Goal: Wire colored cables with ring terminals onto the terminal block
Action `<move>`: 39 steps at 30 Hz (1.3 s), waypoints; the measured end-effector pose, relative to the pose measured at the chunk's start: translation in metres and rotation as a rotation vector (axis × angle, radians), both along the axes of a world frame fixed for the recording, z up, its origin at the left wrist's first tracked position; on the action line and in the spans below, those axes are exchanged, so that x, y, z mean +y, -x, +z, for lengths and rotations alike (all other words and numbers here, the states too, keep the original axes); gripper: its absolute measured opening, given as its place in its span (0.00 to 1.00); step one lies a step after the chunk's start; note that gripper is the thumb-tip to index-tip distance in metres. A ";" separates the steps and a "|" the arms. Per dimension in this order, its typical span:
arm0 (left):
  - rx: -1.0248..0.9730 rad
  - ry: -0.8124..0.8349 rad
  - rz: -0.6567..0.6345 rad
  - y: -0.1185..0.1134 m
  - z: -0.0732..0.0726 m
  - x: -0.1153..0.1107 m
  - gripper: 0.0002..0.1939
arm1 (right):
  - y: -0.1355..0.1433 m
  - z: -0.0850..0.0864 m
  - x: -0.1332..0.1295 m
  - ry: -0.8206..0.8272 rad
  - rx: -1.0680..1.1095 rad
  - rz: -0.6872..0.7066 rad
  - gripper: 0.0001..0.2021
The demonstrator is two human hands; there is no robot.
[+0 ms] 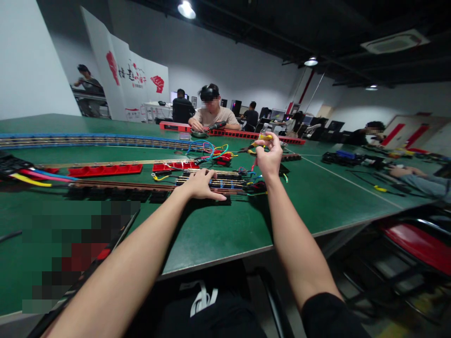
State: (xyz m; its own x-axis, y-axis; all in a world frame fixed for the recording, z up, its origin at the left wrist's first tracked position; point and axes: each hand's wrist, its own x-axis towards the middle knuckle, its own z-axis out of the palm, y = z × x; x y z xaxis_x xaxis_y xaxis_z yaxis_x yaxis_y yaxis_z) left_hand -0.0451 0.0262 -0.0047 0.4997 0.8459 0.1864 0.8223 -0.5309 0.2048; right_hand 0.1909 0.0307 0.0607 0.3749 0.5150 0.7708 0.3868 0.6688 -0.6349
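My left hand [200,185] lies across a black rail strip [229,184] with blue parts and brass-coloured bars, its thumb stretched along the near side and its fingers spread over the top. My right hand [270,157] is raised just beyond the strip's right end, closed around yellow-handled pliers [252,149]. The jaws of the pliers point left, and my fingers hide part of the handles. Coloured wires [259,180] come out of the strip's right end below my right hand. A short yellow wire [161,178] with a ring end lies left of my left hand.
Red channel pieces [105,170] and a long blue rail [88,140] lie on the green table [211,239]. A black connector [16,164] with thick wires sits at left. Across the table, a person [214,115] works near a metal bowl [199,134] and a long red rail [271,137].
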 end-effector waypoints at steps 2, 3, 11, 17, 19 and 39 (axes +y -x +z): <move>-0.005 0.004 -0.003 0.000 0.001 0.000 0.48 | -0.006 -0.011 0.008 -0.006 0.042 -0.024 0.22; -0.006 0.005 -0.005 0.000 0.001 -0.001 0.48 | -0.010 -0.016 0.009 -0.005 0.049 -0.034 0.21; 0.009 -0.003 -0.008 0.000 0.002 -0.001 0.49 | -0.030 -0.026 0.005 -0.022 0.001 -0.169 0.16; 0.007 -0.005 -0.011 0.000 0.003 -0.002 0.49 | -0.031 -0.024 0.000 0.027 -0.103 -0.254 0.16; 0.009 -0.003 -0.005 0.000 0.003 -0.003 0.49 | -0.031 -0.024 -0.001 0.051 -0.105 -0.254 0.17; -0.003 0.012 -0.009 0.000 0.005 -0.004 0.48 | -0.032 -0.023 -0.002 0.073 -0.162 -0.312 0.19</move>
State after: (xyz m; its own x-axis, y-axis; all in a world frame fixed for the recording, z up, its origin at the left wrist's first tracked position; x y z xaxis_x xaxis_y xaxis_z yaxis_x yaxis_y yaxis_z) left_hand -0.0451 0.0220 0.0001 0.5069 0.8435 0.1777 0.8168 -0.5359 0.2136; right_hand 0.2232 0.0283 0.0380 0.3990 0.4508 0.7985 0.6647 0.4577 -0.5905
